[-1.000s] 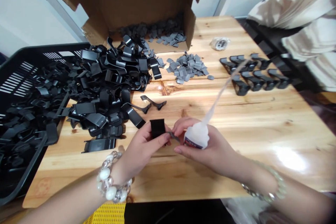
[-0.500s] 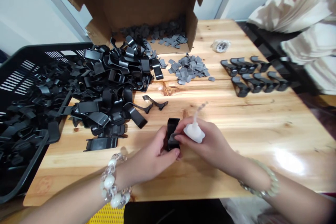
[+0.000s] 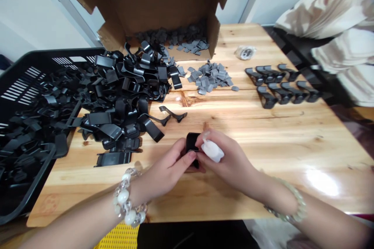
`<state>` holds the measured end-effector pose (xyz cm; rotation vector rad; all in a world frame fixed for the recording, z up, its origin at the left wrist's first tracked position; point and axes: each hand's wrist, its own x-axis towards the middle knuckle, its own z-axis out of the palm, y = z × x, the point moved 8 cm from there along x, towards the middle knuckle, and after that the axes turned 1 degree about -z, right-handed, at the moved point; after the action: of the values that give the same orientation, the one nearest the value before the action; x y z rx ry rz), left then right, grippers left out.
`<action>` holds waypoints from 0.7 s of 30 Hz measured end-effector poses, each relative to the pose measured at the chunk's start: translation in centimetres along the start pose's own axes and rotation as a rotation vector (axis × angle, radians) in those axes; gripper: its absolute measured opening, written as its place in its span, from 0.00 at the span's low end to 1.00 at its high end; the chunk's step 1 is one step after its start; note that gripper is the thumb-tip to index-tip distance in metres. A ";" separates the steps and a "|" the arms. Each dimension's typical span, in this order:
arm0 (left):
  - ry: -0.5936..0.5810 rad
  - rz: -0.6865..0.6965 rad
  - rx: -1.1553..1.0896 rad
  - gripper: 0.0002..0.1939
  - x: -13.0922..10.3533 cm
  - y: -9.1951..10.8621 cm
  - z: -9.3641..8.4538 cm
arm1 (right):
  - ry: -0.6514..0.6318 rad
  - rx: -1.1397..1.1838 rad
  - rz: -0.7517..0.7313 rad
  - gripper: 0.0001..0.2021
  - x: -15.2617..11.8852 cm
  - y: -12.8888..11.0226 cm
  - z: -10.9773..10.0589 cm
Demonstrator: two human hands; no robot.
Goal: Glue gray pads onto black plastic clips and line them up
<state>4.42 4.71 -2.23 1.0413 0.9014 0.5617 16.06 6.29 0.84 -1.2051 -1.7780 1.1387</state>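
Black, curved plastic clip (image 3: 192,140) held over the near part of the pale wooden bench (image 3: 263,190); fingers of the left hand (image 3: 168,169) clamp it, those of the right hand (image 3: 230,163) a white plastic bottle (image 3: 213,151). Farther across the bench, small grey squares (image 3: 212,76) lie piled.

A small round item (image 3: 245,52) in clear wrapping lies near the far edge of the wooden table (image 3: 277,132). Off-white stacks (image 3: 341,48), blurred and probably cloth, are located beyond the right edge. A yellow perforated surface (image 3: 119,238) shows below the near edge. Pale wall panels (image 3: 23,11) stand behind.
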 end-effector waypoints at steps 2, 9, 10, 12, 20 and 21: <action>-0.020 0.007 -0.030 0.12 0.2 0.0 0.1 | -0.007 0.124 0.058 0.05 -0.1 0.2 0.2; 0.069 0.022 -0.116 0.12 0.6 0.0 -0.9 | 0.055 0.534 0.205 0.14 0.7 0.7 -1.0; 0.075 0.012 -0.129 0.12 0.7 0.0 -1.0 | 0.099 0.522 0.211 0.17 1.0 1.1 -1.7; 0.071 -0.007 -0.164 0.11 0.6 -0.1 -0.9 | 0.152 0.472 0.228 0.22 1.6 1.9 -3.1; 0.067 0.011 -0.217 0.11 0.5 -0.2 -1.1 | 0.187 0.375 0.209 0.11 2.8 2.5 -7.7; 0.072 0.011 -0.211 0.11 0.5 -0.2 -1.2 | 0.213 0.402 0.200 0.11 2.8 2.3 -8.3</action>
<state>3.66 5.58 -2.87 0.8402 0.8800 0.6916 23.24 11.70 1.96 -1.2204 -1.2179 1.3493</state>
